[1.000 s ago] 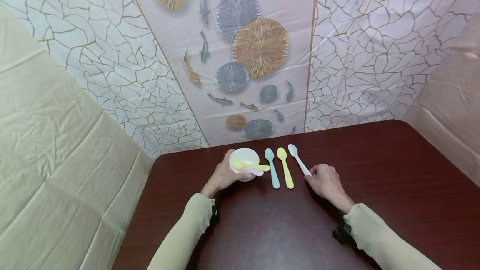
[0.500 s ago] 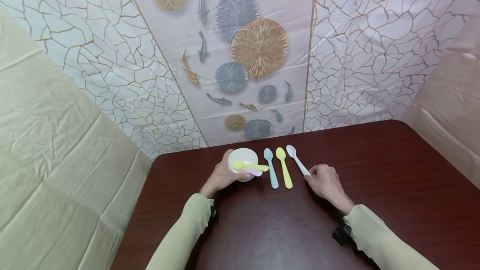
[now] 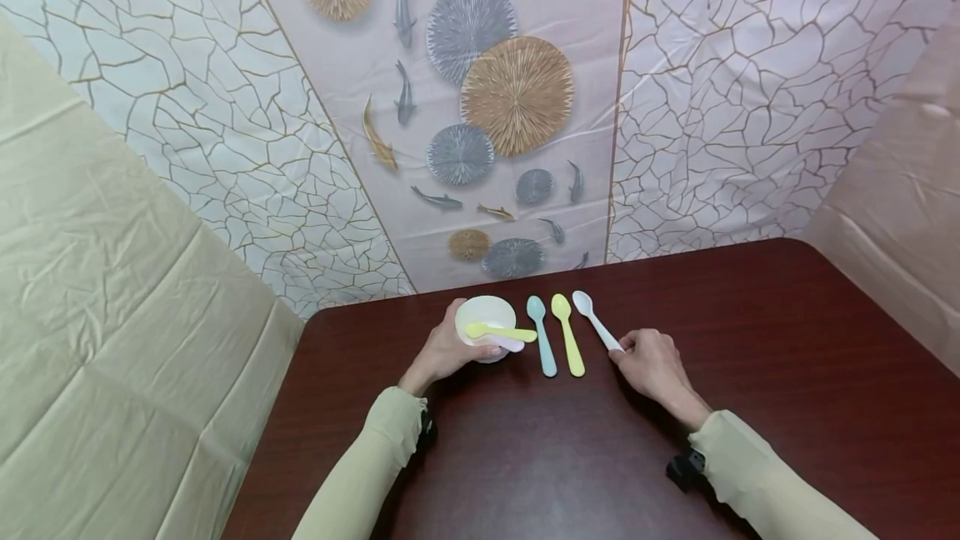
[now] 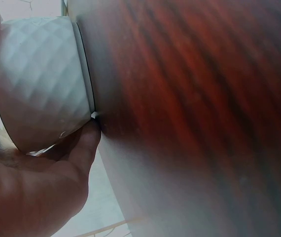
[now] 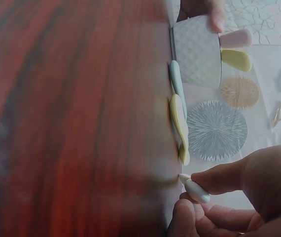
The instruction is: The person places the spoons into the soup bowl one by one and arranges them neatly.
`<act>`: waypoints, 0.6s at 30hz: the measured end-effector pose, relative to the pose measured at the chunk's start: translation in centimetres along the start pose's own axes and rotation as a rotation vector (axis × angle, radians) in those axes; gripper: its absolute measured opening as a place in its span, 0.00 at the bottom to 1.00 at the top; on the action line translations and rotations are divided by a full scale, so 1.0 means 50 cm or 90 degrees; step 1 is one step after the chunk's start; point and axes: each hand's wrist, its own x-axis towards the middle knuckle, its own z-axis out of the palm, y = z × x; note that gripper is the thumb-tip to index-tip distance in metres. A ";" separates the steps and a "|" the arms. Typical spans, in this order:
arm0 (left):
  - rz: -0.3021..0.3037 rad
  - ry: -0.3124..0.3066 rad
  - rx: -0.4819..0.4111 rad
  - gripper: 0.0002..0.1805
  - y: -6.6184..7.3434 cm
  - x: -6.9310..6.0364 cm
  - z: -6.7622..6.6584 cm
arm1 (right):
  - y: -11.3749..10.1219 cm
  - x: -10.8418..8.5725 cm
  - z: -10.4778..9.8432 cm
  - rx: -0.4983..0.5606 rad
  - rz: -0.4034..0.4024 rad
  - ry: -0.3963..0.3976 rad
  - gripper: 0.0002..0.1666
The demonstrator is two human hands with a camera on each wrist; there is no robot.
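In the head view my left hand (image 3: 441,355) grips a white bowl (image 3: 487,308) from its left side, thumb at the near rim. Seen from the left wrist, the bowl (image 4: 42,79) has a diamond-textured wall and stands on the table. A yellow spoon (image 3: 517,334) and a pale pinkish spoon (image 3: 508,344) lie in it, handles over the right rim. My right hand (image 3: 654,367) pinches the handle end of a white spoon (image 3: 600,329), which slants away to the left. The right wrist view shows that handle (image 5: 197,191) between thumb and fingers.
Between the bowl and the white spoon, a light blue spoon (image 3: 544,344) and a second yellow spoon (image 3: 571,340) lie side by side on the dark red-brown table (image 3: 540,457). Behind the table's far edge hangs a patterned cloth (image 3: 555,215).
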 end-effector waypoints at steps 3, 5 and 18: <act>0.000 0.001 -0.005 0.59 0.001 0.000 0.000 | -0.005 -0.003 -0.005 -0.001 -0.003 -0.010 0.09; -0.003 0.002 -0.006 0.59 0.004 -0.002 0.000 | -0.037 -0.021 -0.025 0.003 0.006 -0.016 0.09; -0.016 -0.013 -0.022 0.60 0.016 -0.006 -0.004 | -0.088 -0.053 -0.057 0.004 0.021 -0.021 0.09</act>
